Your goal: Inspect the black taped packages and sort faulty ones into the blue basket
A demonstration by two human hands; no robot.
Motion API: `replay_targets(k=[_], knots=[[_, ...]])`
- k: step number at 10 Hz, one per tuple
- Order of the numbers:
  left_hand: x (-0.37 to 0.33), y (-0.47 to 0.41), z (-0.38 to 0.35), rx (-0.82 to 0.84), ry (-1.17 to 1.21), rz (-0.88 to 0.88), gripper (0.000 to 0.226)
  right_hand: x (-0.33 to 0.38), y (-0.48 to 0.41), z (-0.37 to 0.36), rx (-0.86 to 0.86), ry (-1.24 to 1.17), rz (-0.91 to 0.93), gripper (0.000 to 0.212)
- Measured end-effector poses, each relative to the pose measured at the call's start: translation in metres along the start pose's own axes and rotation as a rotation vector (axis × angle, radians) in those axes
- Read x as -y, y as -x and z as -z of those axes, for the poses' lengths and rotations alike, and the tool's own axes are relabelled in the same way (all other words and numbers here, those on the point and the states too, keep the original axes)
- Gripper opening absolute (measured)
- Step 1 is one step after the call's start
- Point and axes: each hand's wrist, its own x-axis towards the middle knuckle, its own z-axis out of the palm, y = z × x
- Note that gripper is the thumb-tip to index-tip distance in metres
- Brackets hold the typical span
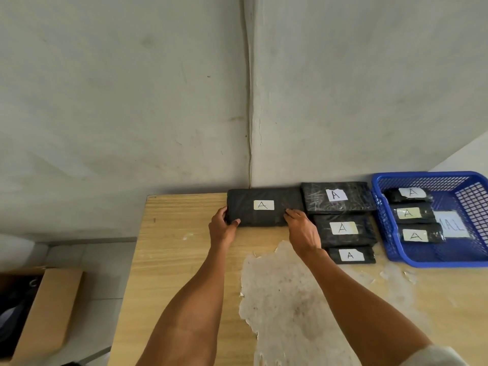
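A long black taped package (264, 196) with a white "A" label lies against the wall at the back of the wooden table (179, 260). My left hand (221, 228) grips its left end, thumb on top. My right hand (303, 231) holds its right front corner. To the right lie three more black packages labelled "A": a large one (338, 207), a middle one (343, 239) and a small one (351, 256). The blue basket (390, 233) at the far right holds three small labelled packages (412, 213).
A grey wall with a vertical corner seam stands right behind the table. The table's veneer is peeled off in a large pale patch (285, 299) near my arms. An open cardboard box (45, 307) sits on the floor at the lower left.
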Motion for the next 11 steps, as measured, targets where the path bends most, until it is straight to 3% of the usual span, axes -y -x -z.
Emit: replay_targets(k=[2,6,8,9,10,11], knots=[[0.004,-0.005,0.000,-0.004,-0.018,-0.015,0.068,-0.006,-0.003,-0.004,-0.044,0.000,-0.010,0.051],[0.006,0.007,-0.010,-0.022,-0.238,-0.059,0.063,-0.007,0.012,-0.003,0.100,0.011,-0.080,0.086],[0.013,0.019,-0.017,0.033,-0.372,-0.086,0.080,-0.009,0.022,-0.006,0.137,0.062,-0.060,0.091],[0.019,0.033,-0.019,0.086,-0.484,-0.086,0.095,-0.007,0.037,-0.011,0.084,0.054,-0.055,0.092],[0.038,0.051,-0.021,0.096,-0.670,-0.119,0.096,-0.006,0.059,-0.026,0.038,0.029,-0.057,0.088],[0.058,0.077,-0.021,0.127,-0.846,-0.184,0.078,-0.007,0.087,-0.050,-0.029,-0.013,-0.078,0.072]])
